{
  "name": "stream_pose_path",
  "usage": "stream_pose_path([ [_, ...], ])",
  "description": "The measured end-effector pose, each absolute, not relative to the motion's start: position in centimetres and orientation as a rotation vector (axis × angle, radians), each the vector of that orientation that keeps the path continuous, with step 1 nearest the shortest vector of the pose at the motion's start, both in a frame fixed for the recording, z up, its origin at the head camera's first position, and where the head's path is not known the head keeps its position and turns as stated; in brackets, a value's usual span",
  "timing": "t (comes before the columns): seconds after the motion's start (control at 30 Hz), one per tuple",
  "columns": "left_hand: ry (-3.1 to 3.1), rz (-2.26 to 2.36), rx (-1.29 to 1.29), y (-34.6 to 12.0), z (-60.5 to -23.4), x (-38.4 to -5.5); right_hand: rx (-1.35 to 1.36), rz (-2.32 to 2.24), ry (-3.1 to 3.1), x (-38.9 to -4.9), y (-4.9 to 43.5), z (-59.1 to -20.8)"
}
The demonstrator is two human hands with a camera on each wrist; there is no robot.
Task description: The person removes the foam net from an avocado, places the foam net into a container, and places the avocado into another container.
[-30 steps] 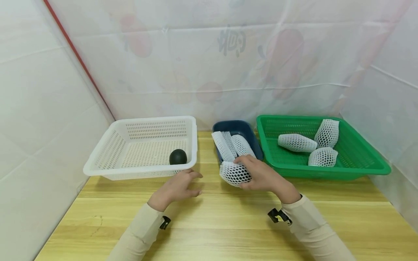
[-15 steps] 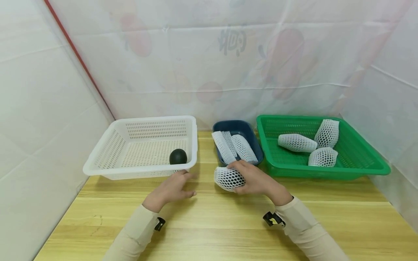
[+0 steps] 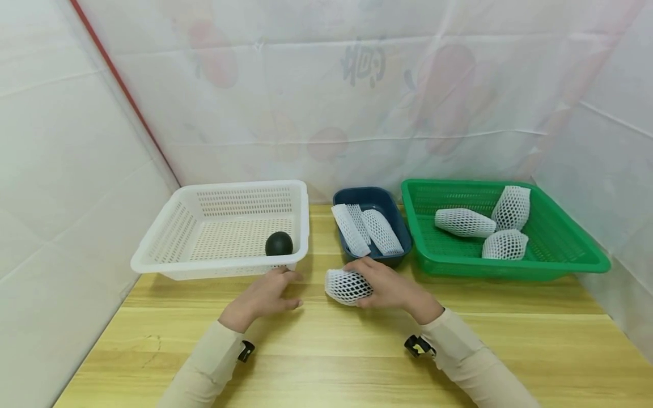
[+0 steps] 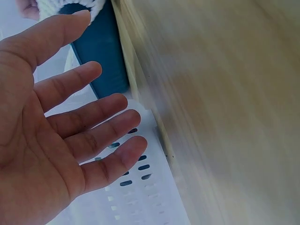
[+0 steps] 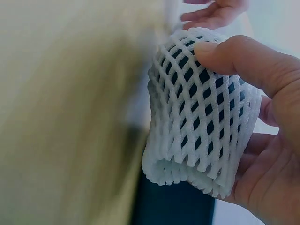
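In the head view my right hand grips a white foam net sleeve over the wood table, in front of the navy tray. Its thumb presses the mesh in the right wrist view, where a dark round thing shows through the holes; its kind is hidden. My left hand hovers left of the sleeve, by the white basket's front corner. In the left wrist view its fingers are spread, with nothing in the palm. A dark round ball-like thing sits inside the white basket.
The white basket stands at left. Behind the right hand, the navy tray holds several flat foam net sleeves. On the right, a green basket contains 3 net-wrapped items. Sheeting hangs behind and at both sides.
My right hand has brought the netted thing from the navy tray's front edge toward me and leftward. The left hand has drawn back slightly to the left.
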State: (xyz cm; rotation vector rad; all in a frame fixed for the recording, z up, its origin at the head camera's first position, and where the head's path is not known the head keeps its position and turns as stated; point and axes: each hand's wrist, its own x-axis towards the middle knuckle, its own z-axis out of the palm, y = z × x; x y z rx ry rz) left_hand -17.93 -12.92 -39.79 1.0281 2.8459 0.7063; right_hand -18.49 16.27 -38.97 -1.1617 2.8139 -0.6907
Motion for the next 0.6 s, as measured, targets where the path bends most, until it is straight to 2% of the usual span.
stream_pose_path([
  [0.2,2.85,0.708,1.03,-13.09,-39.92,-17.87,-1.081,-0.701,2.799,-18.54,16.2,-39.32],
  [0.6,2.855,0.701,0.997,-12.9,-39.93,-17.71,-1.091,-0.656,2.818,-18.44,16.17,-39.18],
])
